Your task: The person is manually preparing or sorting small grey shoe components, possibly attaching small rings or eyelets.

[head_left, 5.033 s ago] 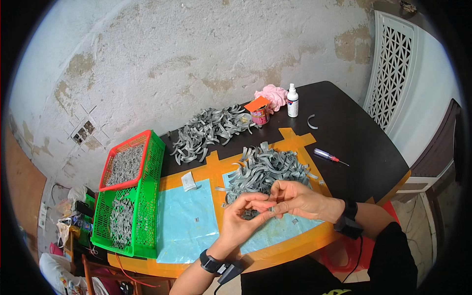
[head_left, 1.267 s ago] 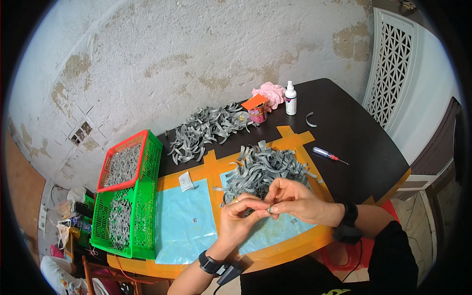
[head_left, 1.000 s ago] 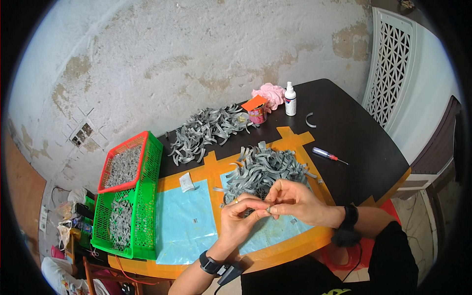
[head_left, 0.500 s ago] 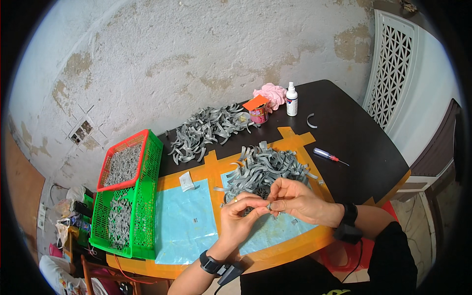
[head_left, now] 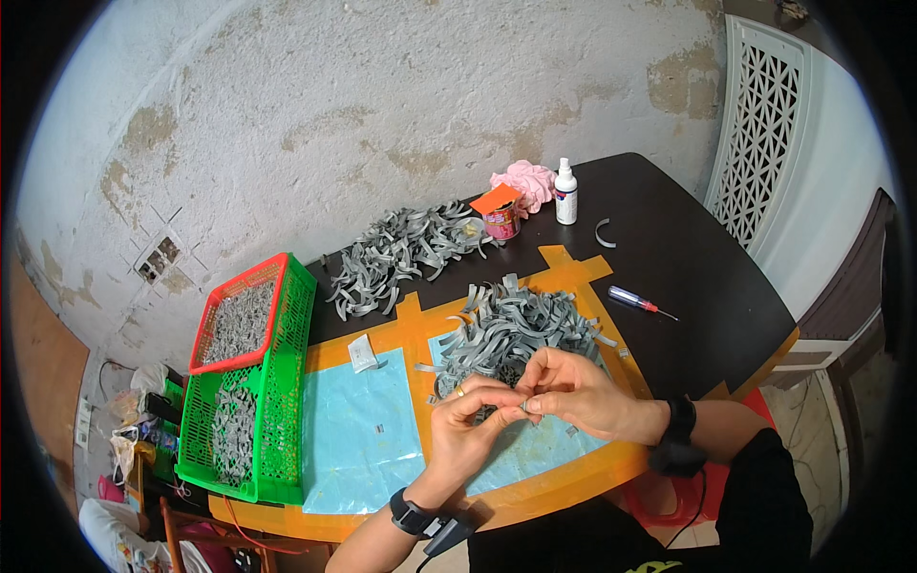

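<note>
Left hand [head_left: 466, 422] and right hand [head_left: 590, 401] pinch 1 small grey piece [head_left: 524, 406]; mostly hidden, shape unclear.

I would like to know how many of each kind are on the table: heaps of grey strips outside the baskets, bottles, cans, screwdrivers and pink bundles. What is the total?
Grey heaps: 2
Bottle: 1
Can: 1
Screwdriver: 1
Pink bundle: 1
Total: 6
</note>
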### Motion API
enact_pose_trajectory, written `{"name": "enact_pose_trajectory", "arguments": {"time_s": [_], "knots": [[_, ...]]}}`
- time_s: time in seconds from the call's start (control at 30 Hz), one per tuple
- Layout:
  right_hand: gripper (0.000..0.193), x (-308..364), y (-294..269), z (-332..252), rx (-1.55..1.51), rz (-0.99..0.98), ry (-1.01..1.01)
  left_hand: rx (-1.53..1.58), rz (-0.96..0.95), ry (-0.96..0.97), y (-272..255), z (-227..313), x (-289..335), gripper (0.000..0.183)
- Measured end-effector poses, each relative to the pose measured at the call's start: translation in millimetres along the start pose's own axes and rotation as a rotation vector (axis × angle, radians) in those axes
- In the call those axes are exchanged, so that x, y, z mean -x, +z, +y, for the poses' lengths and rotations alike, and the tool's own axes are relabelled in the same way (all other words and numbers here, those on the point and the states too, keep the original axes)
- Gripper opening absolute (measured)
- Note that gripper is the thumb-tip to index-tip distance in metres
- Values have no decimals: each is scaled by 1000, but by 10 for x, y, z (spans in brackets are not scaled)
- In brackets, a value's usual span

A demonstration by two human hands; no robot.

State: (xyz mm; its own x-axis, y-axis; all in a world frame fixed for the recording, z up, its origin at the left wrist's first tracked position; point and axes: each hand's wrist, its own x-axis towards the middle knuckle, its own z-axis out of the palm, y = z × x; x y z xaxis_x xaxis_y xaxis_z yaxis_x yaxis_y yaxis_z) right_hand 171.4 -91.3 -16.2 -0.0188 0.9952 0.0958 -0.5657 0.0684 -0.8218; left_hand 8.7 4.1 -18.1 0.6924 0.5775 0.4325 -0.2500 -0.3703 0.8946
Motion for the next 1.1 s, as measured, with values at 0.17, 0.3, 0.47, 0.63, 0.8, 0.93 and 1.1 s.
{"name": "enact_pose_trajectory", "arguments": {"time_s": [0.17, 0.3, 0.47, 0.63, 0.8, 0.93, 1.1], "knots": [[20, 23, 26, -10, 85, 28, -49, -24, -29, 14, -13, -2, -6, 13], [19, 13, 7, -14, 94, -28, -39, -11, -40, 17, -43, -11, 2, 13], [21, 12, -24, -15, 79, -67, -24, -69, -67, 11, -44, 11, 10, 14], [22, -2, -38, -8, 57, -84, -13, -137, -84, 37, -60, 70, 6, 14], [23, -58, -103, -8, 126, -69, -67, 302, -158, -225, -125, 56, -47, 21], [24, -47, -108, -17, 248, -71, -121, 339, -148, -288, -112, 11, -10, 20], [21, -36, -133, 19, 466, -68, -240, 349, -111, -324, -128, -47, 2, 19]]}}
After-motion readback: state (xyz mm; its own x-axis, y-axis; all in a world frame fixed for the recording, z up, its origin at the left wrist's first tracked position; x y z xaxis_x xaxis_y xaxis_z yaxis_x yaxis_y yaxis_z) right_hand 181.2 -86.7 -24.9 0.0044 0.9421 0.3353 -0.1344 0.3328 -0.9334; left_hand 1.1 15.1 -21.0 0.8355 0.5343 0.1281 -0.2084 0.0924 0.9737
